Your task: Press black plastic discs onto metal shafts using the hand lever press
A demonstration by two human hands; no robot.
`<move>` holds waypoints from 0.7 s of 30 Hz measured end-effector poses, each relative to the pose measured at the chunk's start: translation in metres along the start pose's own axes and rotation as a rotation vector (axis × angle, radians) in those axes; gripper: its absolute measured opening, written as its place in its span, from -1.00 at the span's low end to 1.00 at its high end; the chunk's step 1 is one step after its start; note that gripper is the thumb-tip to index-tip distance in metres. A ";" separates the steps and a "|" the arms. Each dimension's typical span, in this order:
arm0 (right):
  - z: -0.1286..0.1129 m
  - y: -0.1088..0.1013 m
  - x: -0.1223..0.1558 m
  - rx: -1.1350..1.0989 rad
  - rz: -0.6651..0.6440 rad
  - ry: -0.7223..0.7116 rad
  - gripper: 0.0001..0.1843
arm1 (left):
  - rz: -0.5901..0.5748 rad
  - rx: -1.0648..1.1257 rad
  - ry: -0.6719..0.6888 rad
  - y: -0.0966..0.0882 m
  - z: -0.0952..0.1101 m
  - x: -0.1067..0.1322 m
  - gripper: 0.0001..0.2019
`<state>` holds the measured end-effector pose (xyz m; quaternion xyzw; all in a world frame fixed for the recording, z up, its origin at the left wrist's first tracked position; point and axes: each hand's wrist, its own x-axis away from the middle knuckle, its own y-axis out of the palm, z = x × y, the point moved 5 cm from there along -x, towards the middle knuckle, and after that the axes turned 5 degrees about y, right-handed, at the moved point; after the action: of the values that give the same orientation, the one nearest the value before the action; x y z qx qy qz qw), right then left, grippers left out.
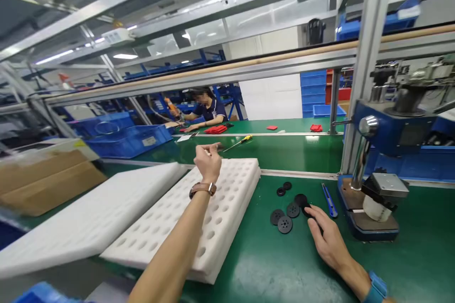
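Note:
My left hand (208,163), a brown-strapped watch on its wrist, is raised over the far end of a white foam tray (227,227) with rows of round holes. Its fingers are pinched together; a small blurred dark shape shows at their tips, too unclear to name. Low over the green bench, my right hand (330,236) has its fingers stretched out and thumb apart. Its fingertips touch a black disc (305,208) at the edge of a loose group. Beside that lie several black discs with small holes (285,224) and two smaller black rings (280,191).
A blue utility knife (330,201) lies near a blue bench press (369,218) on the right. A white foam sheet (106,208), cardboard box (50,180) and blue bin (130,141) are leftward. A yellow-handled screwdriver (245,138) lies beyond. Another person (213,109) works across the bench.

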<state>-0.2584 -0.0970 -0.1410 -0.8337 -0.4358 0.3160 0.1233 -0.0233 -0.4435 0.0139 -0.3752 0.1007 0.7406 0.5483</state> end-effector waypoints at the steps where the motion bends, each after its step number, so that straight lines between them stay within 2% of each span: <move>1: 0.003 -0.001 -0.002 -0.064 0.031 0.024 -0.55 | -0.050 0.076 0.015 0.007 0.020 0.010 -0.84; 3: 0.008 -0.005 -0.006 -0.235 0.077 0.090 -0.54 | -0.191 0.233 0.001 0.021 0.056 0.042 -0.80; 4: 0.011 -0.006 -0.008 -0.330 0.093 0.136 -0.52 | -0.306 0.320 -0.033 0.028 0.071 0.064 -0.74; 6: 0.017 -0.009 -0.012 -0.482 0.111 0.226 -0.46 | -0.673 0.691 -0.413 0.047 0.091 0.127 -0.64; 7: 0.019 -0.011 -0.014 -0.527 0.116 0.261 -0.44 | -0.798 0.783 -0.615 0.051 0.098 0.163 -0.63; 9: 0.022 -0.016 -0.018 -0.565 0.131 0.303 -0.41 | -0.947 0.835 -0.982 0.049 0.106 0.231 -0.70; 10: 0.024 -0.018 -0.019 -0.572 0.137 0.311 -0.42 | -0.990 0.858 -1.122 0.045 0.110 0.261 -0.73; 12: 0.026 -0.023 -0.022 -0.588 0.148 0.324 -0.44 | -1.047 0.874 -1.286 0.038 0.114 0.308 -0.76; 13: 0.026 -0.025 -0.023 -0.593 0.150 0.325 -0.47 | -1.063 0.877 -1.296 0.035 0.116 0.323 -0.75; 15: 0.024 -0.028 -0.024 -0.600 0.140 0.315 -0.52 | -1.088 0.908 -1.218 0.030 0.122 0.342 -0.67; 18: 0.016 -0.031 -0.025 -0.602 0.105 0.271 -0.62 | -1.106 0.939 -0.963 0.025 0.134 0.349 -0.51; 21: 0.005 -0.034 -0.023 -0.599 0.078 0.203 -0.72 | -1.021 0.788 -0.668 0.021 0.142 0.343 -0.47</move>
<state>-0.2926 -0.0958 -0.1188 -0.8763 -0.4626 0.0933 -0.0969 -0.1456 -0.1194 -0.1210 0.0961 -0.0002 0.3762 0.9216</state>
